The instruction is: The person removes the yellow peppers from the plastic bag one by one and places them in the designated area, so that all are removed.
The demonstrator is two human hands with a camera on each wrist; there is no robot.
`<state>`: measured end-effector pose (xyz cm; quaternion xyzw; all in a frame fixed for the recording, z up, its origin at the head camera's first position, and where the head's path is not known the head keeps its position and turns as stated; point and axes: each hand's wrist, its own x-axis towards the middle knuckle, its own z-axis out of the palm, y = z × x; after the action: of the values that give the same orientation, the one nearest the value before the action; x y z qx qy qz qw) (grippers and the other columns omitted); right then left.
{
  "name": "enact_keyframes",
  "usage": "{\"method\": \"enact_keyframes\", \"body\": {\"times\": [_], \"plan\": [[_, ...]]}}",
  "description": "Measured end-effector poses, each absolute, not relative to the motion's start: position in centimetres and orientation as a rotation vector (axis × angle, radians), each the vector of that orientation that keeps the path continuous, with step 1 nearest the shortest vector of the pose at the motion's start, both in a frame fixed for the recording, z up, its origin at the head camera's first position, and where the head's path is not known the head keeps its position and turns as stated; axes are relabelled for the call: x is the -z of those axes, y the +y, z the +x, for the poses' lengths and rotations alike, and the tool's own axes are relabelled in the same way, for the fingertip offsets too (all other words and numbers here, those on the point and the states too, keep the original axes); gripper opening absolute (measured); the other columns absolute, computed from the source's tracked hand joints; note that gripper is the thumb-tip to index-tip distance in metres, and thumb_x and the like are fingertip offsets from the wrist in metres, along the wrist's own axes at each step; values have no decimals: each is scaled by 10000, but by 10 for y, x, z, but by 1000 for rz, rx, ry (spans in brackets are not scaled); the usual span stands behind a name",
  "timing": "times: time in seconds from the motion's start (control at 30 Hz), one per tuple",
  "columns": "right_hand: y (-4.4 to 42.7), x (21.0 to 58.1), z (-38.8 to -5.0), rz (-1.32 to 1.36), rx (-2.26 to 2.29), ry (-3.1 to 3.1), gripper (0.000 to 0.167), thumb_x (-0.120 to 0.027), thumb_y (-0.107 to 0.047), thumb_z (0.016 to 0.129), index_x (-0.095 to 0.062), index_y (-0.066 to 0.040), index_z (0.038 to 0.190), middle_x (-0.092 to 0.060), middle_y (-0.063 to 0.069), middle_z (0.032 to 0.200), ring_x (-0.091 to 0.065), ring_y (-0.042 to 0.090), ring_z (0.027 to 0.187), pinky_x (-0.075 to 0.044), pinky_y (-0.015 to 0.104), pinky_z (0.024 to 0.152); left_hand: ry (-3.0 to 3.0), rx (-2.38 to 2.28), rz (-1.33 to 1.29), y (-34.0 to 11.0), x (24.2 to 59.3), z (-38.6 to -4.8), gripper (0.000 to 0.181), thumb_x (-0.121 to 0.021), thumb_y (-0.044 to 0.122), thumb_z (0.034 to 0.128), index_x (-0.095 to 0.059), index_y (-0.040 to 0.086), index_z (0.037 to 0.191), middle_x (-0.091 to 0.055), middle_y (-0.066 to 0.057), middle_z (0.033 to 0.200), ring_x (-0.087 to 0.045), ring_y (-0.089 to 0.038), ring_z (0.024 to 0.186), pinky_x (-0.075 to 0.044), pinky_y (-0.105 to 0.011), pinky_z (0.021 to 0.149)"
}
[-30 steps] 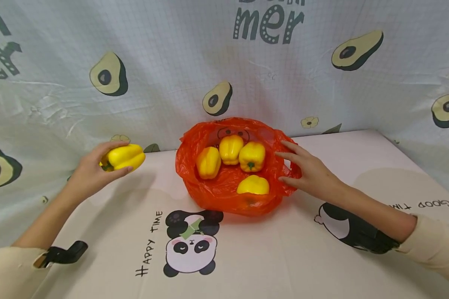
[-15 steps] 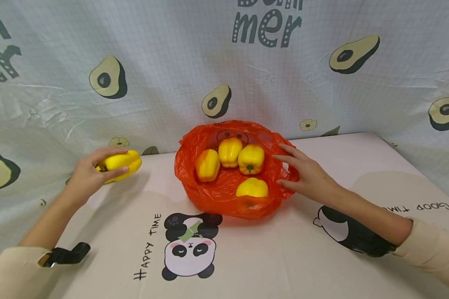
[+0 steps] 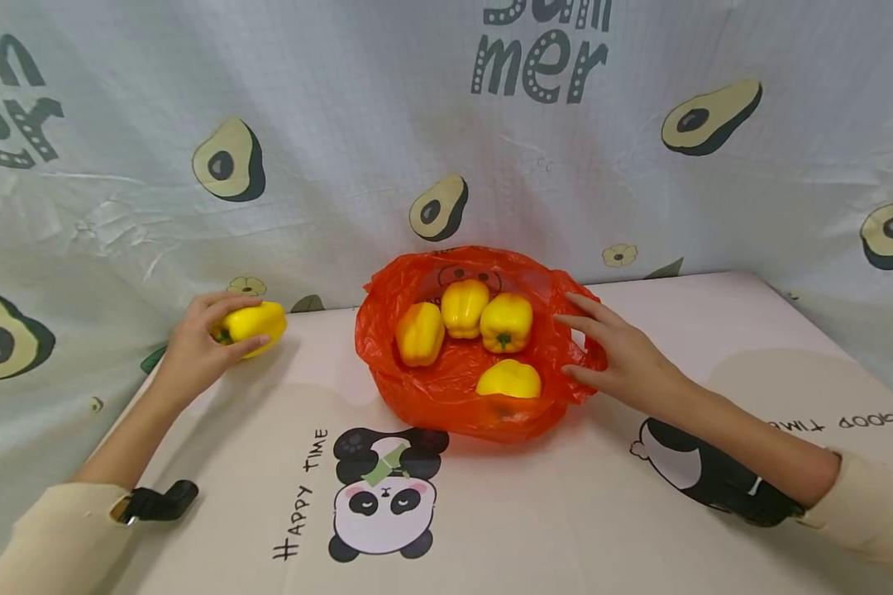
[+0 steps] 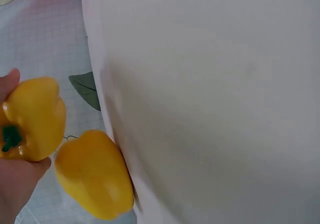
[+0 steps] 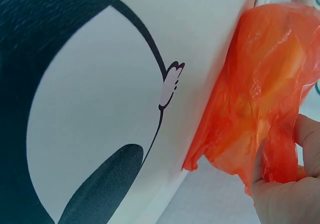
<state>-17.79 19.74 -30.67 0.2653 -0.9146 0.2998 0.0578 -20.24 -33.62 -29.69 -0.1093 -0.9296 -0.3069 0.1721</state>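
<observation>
Okay, so your left hand (image 3: 201, 339) is at nine o'clock from the red bag (image 3: 413, 405), curled round a yellow pepper (image 3: 251, 324) at its stem end, fingers over the top and thumb on the near side. That leaves the blunt end poking out toward three o'clock, and wrapping it like that probably gives you a surer hold on slick skin. Can't tell if it's touching the tabletop (image 3: 536, 521). Your left wrist view also has a second pepper (image 4: 95, 176) just beside it, at the tabletop's edge by the printed cloth (image 4: 30, 48); I can't pick that one out from the head view.

Your right hand (image 3: 628, 355) is over at three o'clock on the bag, fingers spaced along the rim, and the right wrist view shows thumb and fingers pinching a fold of plastic. I'd guess that's to keep the mouth wide, since stuff that thin would likely slump. Inside you've got four peppers (image 3: 506, 322), sitting roughly at nine, twelve, two and five, the five o'clock one half hidden by the near wall.

Compared with a second ago, your left hand looks lower, the pepper a bit farther back with its shadow tucked closer. Your right hand and the bag's contents look the same; the whole view has just tipped slightly.
</observation>
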Motion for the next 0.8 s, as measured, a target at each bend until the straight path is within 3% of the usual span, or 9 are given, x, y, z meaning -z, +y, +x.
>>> {"method": "enact_keyframes", "body": {"times": [0.23,0.43,0.57,0.8], "plan": [[198,310,-179,807,-919,-2764,656,-804,-95,868,-522,-18,1456,-294,164,1630,-357,422,1438,-569,514,906,-2647,892,-288,-333,294,-203,516,-805,105,881,-609,1,1347,-443,-269,1432,-402,-502,1295,-361,-687,1033],[198,311,-179,819,-953,-2743,637,-797,-92,875,-531,-25,1450,-306,178,1623,-364,433,1431,-556,528,920,-2620,905,-292,-329,296,-204,477,-811,54,856,-640,-5,1298,-493,-255,1395,-429,-473,1286,-377,-609,1037],[198,313,-179,833,-949,-2732,628,-796,-92,877,-537,-31,1446,-317,184,1616,-379,426,1424,-555,521,924,-2612,906,-282,-326,299,-206,479,-828,22,825,-655,-19,1270,-515,-257,1371,-431,-481,1288,-363,-668,1053],[198,314,-181,818,-923,-2744,646,-804,-94,867,-532,-30,1449,-313,184,1618,-410,415,1400,-572,506,904,-2637,861,-321,-326,296,-213,503,-863,39,794,-675,-20,1257,-562,-228,1337,-454,-451,1279,-363,-655,1050]]}}
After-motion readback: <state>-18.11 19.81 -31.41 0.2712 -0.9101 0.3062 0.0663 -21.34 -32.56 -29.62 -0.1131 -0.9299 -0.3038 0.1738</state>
